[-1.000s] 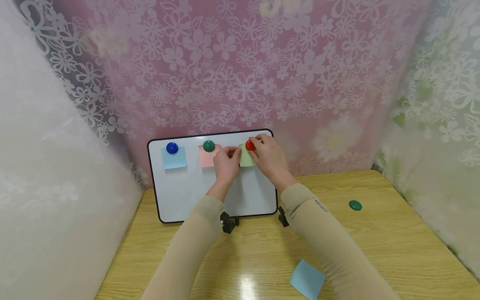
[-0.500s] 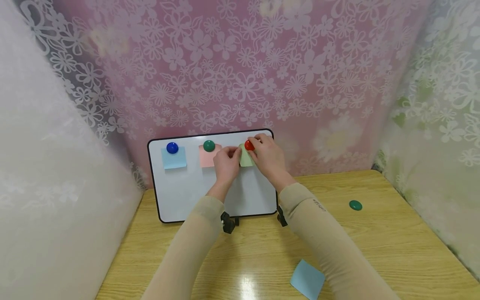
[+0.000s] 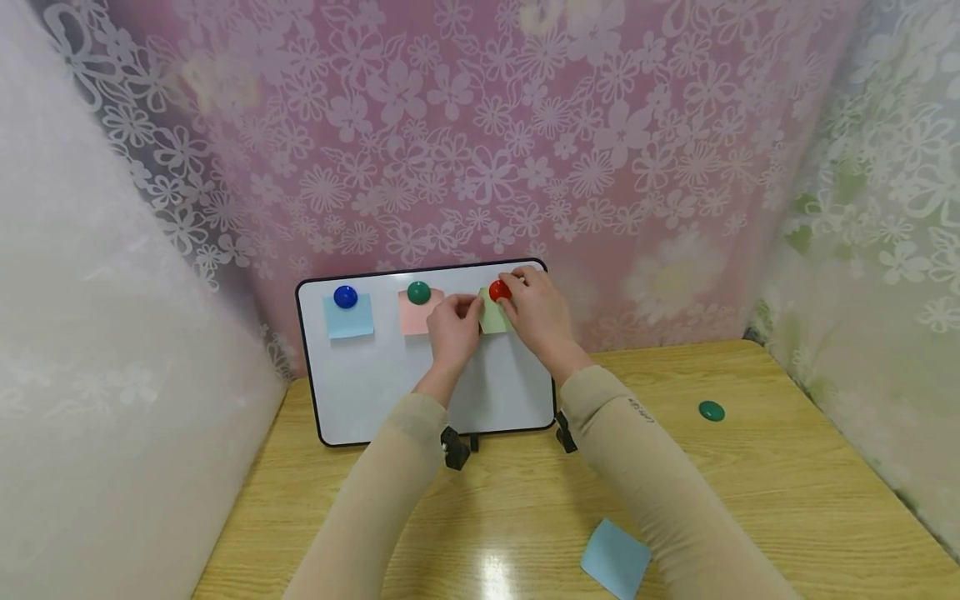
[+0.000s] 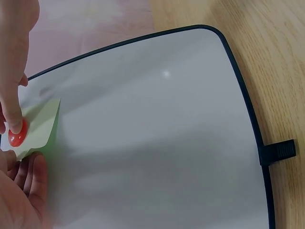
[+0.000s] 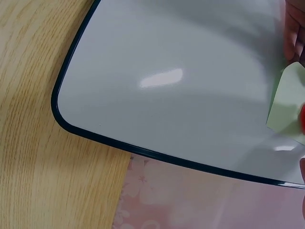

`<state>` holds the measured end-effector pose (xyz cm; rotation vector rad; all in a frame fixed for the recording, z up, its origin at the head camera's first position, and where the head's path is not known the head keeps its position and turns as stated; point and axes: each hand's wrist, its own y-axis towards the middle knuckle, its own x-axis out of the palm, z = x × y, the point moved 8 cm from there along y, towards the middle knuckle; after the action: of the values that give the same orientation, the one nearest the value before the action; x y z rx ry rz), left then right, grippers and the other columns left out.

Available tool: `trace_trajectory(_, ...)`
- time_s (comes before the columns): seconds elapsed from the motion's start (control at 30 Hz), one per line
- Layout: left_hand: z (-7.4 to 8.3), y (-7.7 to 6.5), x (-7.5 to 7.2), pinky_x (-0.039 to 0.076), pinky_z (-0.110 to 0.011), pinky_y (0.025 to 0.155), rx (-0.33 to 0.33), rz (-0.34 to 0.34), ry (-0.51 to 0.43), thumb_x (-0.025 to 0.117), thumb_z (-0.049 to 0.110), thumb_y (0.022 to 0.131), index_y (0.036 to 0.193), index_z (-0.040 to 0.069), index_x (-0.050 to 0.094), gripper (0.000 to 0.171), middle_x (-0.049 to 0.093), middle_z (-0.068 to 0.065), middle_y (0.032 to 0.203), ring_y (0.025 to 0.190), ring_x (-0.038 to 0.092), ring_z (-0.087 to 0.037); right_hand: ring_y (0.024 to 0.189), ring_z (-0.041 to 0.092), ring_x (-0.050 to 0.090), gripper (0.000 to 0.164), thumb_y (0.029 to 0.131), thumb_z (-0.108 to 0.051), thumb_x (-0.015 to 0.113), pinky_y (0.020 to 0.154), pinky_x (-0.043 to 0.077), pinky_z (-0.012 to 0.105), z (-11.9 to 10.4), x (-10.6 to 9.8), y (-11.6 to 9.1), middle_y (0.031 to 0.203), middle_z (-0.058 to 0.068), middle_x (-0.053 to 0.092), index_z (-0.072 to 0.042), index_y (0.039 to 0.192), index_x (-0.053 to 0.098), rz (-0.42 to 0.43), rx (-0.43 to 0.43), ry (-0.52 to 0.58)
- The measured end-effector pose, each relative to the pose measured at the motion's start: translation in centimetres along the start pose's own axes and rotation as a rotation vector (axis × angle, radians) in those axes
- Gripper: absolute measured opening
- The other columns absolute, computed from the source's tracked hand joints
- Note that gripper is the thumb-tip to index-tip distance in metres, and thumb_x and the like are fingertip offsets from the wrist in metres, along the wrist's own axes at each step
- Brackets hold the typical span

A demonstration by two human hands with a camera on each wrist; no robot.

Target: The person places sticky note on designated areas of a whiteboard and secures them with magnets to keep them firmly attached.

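A pale green sticky note (image 3: 492, 318) lies against the upper right of a whiteboard (image 3: 360, 392). My left hand (image 3: 454, 328) pinches the note's left edge between thumb and fingers, as the left wrist view also shows. With thumb and fingertips my right hand (image 3: 542, 310) holds a red round magnet (image 3: 498, 290) over the note's upper part. In the left wrist view the red magnet (image 4: 18, 133) overlaps the green note (image 4: 43, 125). Only a corner of the note (image 5: 288, 98) shows in the right wrist view.
Left on the board, a blue magnet (image 3: 345, 297) sits on a light blue note (image 3: 349, 321) and a green magnet (image 3: 418, 292) on a pink note (image 3: 415, 318). Another green magnet (image 3: 711, 410) and a blue note (image 3: 616, 560) lie on the wooden table (image 3: 750, 500).
The red magnet and my right hand have shifted very slightly over the note. My left hand keeps its place at the note's edge.
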<state>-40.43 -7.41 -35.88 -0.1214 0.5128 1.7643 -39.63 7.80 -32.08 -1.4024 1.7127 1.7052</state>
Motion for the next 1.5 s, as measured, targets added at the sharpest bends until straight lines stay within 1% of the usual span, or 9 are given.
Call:
trace_trajectory(0.17,-0.2,-0.2,-0.2,0.058,-0.029,0.073,0.020,0.016,-0.002,0.069,0.027,0.108,0.119,0.004,0.076,0.026,0.074,-0.007,0.103,0.093,0.065,-0.021,0.121,0.031,0.062,0.043,0.104,-0.027,0.075,0.098,0.059,0.042,0.2,-0.2,-0.2,0.134,0.013,0.064,-0.008,0.142,0.069,0.025,-0.015,0.028)
trace_trajectory(0.3,-0.2,-0.5,-0.3,0.057,-0.029,0.072,0.042,0.039,-0.004,0.070,0.027,0.107,0.116,0.004,0.074,0.025,0.072,-0.008,0.101,0.092,0.064,-0.021,0.116,0.031,0.063,0.040,0.103,-0.026,0.075,0.094,0.060,0.043,0.4,-0.6,-0.6,0.130,0.014,0.066,-0.008,0.139,0.071,0.065,-0.048,0.052)
trace_trajectory(0.43,-0.2,-1.0,-0.4,0.055,-0.027,0.070,0.042,0.049,-0.013,0.071,0.028,0.107,0.113,0.005,0.072,0.025,0.070,-0.007,0.098,0.089,0.062,-0.020,0.116,0.032,0.064,0.038,0.103,-0.025,0.076,0.099,0.058,0.043,0.8,-0.8,-1.0,0.129,0.015,0.066,-0.006,0.136,0.072,0.097,-0.064,0.067)
trace_trajectory(0.53,-0.2,-1.3,-0.4,0.053,-0.026,0.068,0.041,0.050,-0.024,0.072,0.028,0.106,0.110,0.005,0.072,0.024,0.069,-0.006,0.095,0.086,0.061,-0.020,0.117,0.032,0.064,0.038,0.103,-0.025,0.075,0.100,0.057,0.043,1.5,-0.8,-1.3,0.129,0.015,0.067,-0.006,0.136,0.072,0.119,-0.055,0.067)
trace_trajectory(0.73,-0.3,-1.7,-0.3,0.056,-0.025,0.064,0.055,0.038,-0.062,0.073,0.026,0.105,0.108,0.004,0.071,0.022,0.067,-0.007,0.091,0.076,0.061,-0.019,0.115,0.033,0.064,0.036,0.104,-0.025,0.075,0.089,0.060,0.046,2.9,-1.0,-1.9,0.129,0.015,0.067,-0.008,0.136,0.073,0.140,-0.041,0.083)
trace_trajectory(0.93,-0.5,-1.9,-0.3,0.056,-0.025,0.062,0.068,0.036,-0.084,0.073,0.024,0.105,0.107,0.003,0.071,0.021,0.066,-0.008,0.087,0.069,0.061,-0.019,0.112,0.033,0.066,0.035,0.103,-0.024,0.075,0.087,0.061,0.047,3.7,-1.3,-2.2,0.128,0.016,0.068,-0.008,0.134,0.074,0.159,-0.032,0.093)
trace_trajectory(1.13,-0.8,-2.1,-0.4,0.057,-0.025,0.064,0.056,0.026,-0.097,0.073,0.024,0.105,0.109,0.003,0.072,0.021,0.067,-0.008,0.091,0.073,0.062,-0.020,0.109,0.034,0.066,0.036,0.104,-0.025,0.075,0.080,0.062,0.048,4.0,-1.5,-2.4,0.128,0.016,0.068,-0.008,0.136,0.074,0.154,-0.021,0.114)
trace_trajectory(1.37,-0.9,-2.5,-0.4,0.058,-0.026,0.067,0.043,0.003,-0.109,0.073,0.026,0.106,0.110,0.004,0.073,0.023,0.068,-0.008,0.095,0.077,0.064,-0.020,0.108,0.034,0.066,0.034,0.103,-0.024,0.076,0.079,0.061,0.048,4.0,-1.6,-2.7,0.127,0.015,0.068,-0.008,0.134,0.074,0.158,-0.036,0.143)
trace_trajectory(1.5,-0.9,-2.9,-0.3,0.056,-0.025,0.067,0.051,-0.016,-0.119,0.072,0.028,0.106,0.108,0.005,0.074,0.023,0.069,-0.005,0.094,0.077,0.064,-0.018,0.107,0.034,0.066,0.034,0.103,-0.024,0.077,0.083,0.060,0.049,4.0,-1.6,-3.0,0.126,0.014,0.068,-0.009,0.133,0.075,0.156,-0.053,0.192)
